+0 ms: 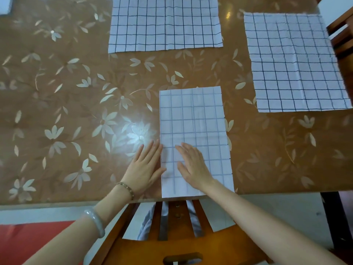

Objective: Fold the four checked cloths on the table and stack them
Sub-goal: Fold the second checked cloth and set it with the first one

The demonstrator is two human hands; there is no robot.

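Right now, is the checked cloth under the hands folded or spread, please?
Folded: the near cloth is a narrow strip, clearly narrower than the spread far cloth; the right hand lies flat on it.

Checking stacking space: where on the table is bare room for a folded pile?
Widest: left half of table, left of far cloth and folded cloth. Smaller: near-right corner below the right cloth. Crowded: between far and right cloths.

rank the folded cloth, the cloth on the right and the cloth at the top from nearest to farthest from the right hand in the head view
1. folded cloth: front centre, directly under the right hand, which lies flat on it.
2. right cloth: spread flat, off to the right side.
3. top cloth: spread flat at the far side, centre.
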